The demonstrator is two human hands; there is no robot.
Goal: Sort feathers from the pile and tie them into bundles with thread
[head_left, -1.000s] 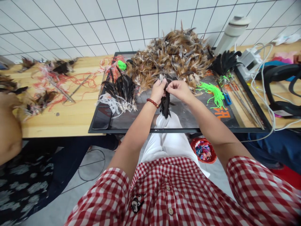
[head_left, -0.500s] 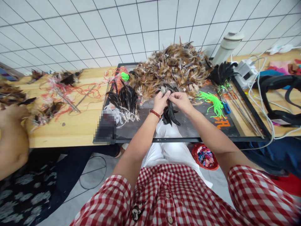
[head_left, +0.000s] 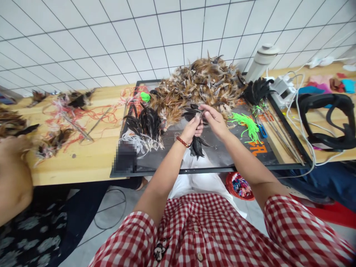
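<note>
Head camera view: the left hand [head_left: 191, 128] is wrapped around a bundle of black feathers [head_left: 197, 148], pale quill ends [head_left: 198, 114] showing at its thumb and dark tips hanging below, above the dark board [head_left: 151, 160] and in front of the pile of brown feathers [head_left: 200, 81]. Compared with half a second ago, the right hand [head_left: 216, 120] has loosened from its pinch beside the left thumb, its index finger now stretched out near the quill ends, though I cannot tell whether it holds a feather; this seems to leave the bundle mainly in the left hand's grip.
</note>
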